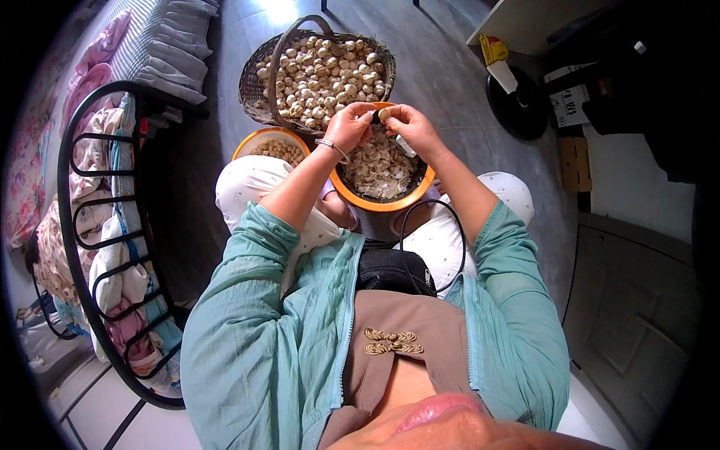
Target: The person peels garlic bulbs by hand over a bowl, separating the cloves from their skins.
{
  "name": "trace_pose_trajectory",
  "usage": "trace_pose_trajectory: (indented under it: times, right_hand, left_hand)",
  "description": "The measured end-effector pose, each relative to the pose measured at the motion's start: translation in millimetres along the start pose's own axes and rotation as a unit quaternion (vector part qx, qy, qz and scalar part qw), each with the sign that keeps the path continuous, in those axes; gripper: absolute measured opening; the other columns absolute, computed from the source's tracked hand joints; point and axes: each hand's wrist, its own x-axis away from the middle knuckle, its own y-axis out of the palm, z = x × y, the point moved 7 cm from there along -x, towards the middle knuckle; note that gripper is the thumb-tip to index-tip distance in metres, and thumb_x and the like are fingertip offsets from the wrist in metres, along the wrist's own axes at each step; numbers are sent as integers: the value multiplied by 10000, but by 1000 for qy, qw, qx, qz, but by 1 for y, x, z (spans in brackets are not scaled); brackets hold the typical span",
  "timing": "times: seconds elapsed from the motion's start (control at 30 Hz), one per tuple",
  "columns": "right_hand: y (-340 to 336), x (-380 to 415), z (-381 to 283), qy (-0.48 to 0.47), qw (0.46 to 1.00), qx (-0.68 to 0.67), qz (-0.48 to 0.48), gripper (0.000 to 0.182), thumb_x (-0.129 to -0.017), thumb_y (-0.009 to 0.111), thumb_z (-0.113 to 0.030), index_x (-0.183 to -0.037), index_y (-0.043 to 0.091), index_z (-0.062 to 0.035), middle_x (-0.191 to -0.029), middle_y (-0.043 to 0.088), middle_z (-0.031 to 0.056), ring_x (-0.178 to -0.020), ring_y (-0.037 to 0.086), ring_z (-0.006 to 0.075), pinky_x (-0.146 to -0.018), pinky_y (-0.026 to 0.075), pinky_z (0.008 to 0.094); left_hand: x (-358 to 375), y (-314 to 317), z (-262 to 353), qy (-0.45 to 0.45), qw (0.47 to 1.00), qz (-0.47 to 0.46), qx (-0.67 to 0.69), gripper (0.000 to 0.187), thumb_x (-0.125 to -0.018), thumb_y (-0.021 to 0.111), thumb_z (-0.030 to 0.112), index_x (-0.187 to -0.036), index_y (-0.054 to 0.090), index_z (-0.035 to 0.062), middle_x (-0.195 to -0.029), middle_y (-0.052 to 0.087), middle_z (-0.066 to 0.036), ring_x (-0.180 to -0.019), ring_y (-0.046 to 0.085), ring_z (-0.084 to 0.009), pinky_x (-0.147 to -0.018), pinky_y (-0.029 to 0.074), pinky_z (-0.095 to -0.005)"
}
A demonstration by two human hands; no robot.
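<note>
My right hand [414, 131] pinches a small pale garlic clove [384, 115] between thumb and fingertips. Close beside it, my left hand [351, 129] is closed, its fingertips at a small dark thing [376, 118] that I cannot make out. Both hands are above an orange-rimmed bowl [373, 205] full of loose garlic skins [379, 169]. Under my right hand, a white and green object [406, 146] shows at the bowl's edge. A smaller orange-rimmed bowl [247, 142] to the left holds peeled cloves [277, 148].
Beyond my hands stands a wicker basket [255, 97] heaped with garlic bulbs [322, 79], its handle arching over. A black metal bed rail [66, 195] with clothes is at the left. At the right are a black round base [517, 112] and a small brown box [575, 163].
</note>
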Motion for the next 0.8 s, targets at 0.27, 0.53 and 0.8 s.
trace_pose_trajectory:
  times: [0.27, 0.53, 0.8]
  right_hand:
    - [-1, -2, 6, -44, 990, 137, 5, 166, -814, 617, -91, -947, 567, -8, -792, 598, 25, -709, 574, 97, -648, 485, 234]
    - [5, 2, -5, 5, 1000, 2, -9, 117, -861, 595, -103, -926, 542, -22, -851, 573, 21, -744, 577, 94, -678, 506, 228]
    - [3, 2, -9, -5, 997, -68, -25, 99, -872, 556, -72, -962, 545, -31, -894, 569, 18, -809, 551, 92, -730, 483, 237]
  left_hand:
    - [8, 8, 25, 212, 941, 35, -262, 197, -886, 564, 223, -899, 601, 29, -611, 557, -13, -484, 492, -62, -432, 385, -219]
    - [1, 5, 2, 23, 999, -14, -46, 219, -890, 553, 251, -896, 572, 32, -594, 537, -4, -477, 497, -79, -412, 373, -209]
    - [0, 11, -14, -65, 975, -88, 195, 167, -905, 527, 250, -890, 543, 85, -655, 520, 2, -482, 459, -70, -380, 288, -178]
